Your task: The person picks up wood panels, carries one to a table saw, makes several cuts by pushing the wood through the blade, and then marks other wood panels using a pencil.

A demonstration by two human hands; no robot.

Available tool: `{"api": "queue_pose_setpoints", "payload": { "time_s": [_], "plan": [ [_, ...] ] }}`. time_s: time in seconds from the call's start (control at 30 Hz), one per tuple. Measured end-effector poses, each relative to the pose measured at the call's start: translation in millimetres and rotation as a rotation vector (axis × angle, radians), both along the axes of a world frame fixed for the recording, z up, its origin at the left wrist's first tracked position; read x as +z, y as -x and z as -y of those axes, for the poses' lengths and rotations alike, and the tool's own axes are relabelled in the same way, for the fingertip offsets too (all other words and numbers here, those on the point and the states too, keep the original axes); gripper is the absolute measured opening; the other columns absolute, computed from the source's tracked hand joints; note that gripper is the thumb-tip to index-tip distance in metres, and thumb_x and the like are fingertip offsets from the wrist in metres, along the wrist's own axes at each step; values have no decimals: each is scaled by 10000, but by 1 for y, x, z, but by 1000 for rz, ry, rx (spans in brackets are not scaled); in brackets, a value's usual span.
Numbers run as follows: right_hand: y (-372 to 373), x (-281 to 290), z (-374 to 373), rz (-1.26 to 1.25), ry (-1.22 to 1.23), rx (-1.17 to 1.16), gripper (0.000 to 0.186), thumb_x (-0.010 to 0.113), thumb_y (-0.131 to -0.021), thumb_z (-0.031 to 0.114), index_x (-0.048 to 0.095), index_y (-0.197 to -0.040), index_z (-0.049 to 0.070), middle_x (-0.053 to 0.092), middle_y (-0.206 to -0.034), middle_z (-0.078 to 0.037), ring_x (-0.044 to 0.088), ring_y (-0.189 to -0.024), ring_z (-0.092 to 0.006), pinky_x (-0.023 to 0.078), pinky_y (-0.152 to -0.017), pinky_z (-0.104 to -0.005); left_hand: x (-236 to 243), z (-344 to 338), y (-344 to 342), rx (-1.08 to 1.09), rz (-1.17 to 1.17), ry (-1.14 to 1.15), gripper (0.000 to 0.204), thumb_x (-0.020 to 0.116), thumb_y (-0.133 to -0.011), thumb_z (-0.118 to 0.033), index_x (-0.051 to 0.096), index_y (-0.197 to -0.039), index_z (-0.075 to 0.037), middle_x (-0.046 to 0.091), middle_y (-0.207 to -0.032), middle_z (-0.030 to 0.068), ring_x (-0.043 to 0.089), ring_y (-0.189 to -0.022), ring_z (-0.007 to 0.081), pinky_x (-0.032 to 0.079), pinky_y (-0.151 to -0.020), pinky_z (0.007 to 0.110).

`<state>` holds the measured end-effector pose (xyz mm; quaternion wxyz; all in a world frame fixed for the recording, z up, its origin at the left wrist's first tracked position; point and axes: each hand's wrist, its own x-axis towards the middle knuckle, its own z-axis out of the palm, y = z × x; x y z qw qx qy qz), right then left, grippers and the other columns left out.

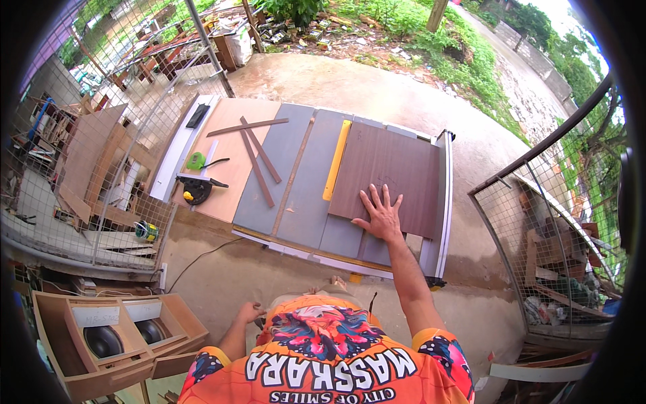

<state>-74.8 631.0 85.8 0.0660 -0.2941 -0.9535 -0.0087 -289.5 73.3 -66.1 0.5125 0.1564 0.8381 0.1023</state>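
My right hand (382, 214) lies flat, fingers spread, on the near edge of a dark brown wood-grain panel (390, 158). The panel rests on a grey table saw top (296, 195), between a yellow strip (336, 160) on its left and a pale metal fence (442, 202) on its right. My left hand (249, 314) hangs low by my side, away from the table, its fingers loosely bent and apart with nothing visible in them. Thin brown strips (261, 165) lie crossed on the table's left part, partly on a light wood board (222, 148).
Left of the strips sit a green tape measure (196, 160) and a black mitre gauge (196, 189). A wooden speaker cabinet (121, 337) stands at lower left. Mesh gates flank the table, including the right gate (552, 229). A dark cable (198, 259) runs along the floor.
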Motion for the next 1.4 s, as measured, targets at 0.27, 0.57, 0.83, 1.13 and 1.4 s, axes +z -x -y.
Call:
{"api": "queue_pose_setpoints", "payload": {
  "time_s": [0.27,0.57,0.83,1.13,1.4],
  "plan": [
    [2,0,-3,37,17,-20,965,529,-832,856,375,-1601,295,279,-1686,-85,178,-1560,-419,124,-1117,-847,11,-7,4,36,14,-41,711,844,-823,-416,643,-1355,11,736,-1192,226,722,-1108,313,549,-987,398],
    [4,2,-6,34,18,-20,937,561,-842,819,383,-1596,293,266,-1695,-76,200,-1554,-428,145,-1102,-848,4,-6,3,64,19,-50,666,825,-832,-381,652,-1352,-3,744,-1188,208,731,-1091,296,552,-978,388],
    [5,3,-9,25,27,-19,941,566,-837,819,379,-1598,297,264,-1697,-71,183,-1561,-420,149,-1100,-850,4,-9,4,130,50,-75,671,826,-844,-372,640,-1357,19,749,-1176,203,735,-1074,291,556,-960,387],
    [7,4,-12,9,18,-19,936,570,-837,813,382,-1598,303,279,-1693,-65,189,-1560,-419,151,-1099,-848,15,-11,1,158,62,-82,708,846,-833,-384,630,-1362,35,759,-1127,196,744,-974,261,580,-870,384],
    [9,0,-17,20,26,-28,957,545,-823,850,379,-1598,313,283,-1688,-68,176,-1561,-429,115,-1118,-852,17,-12,-1,185,46,-36,717,848,-831,-402,633,-1363,28,764,-1089,192,741,-923,243,589,-807,367]
  ]
}}
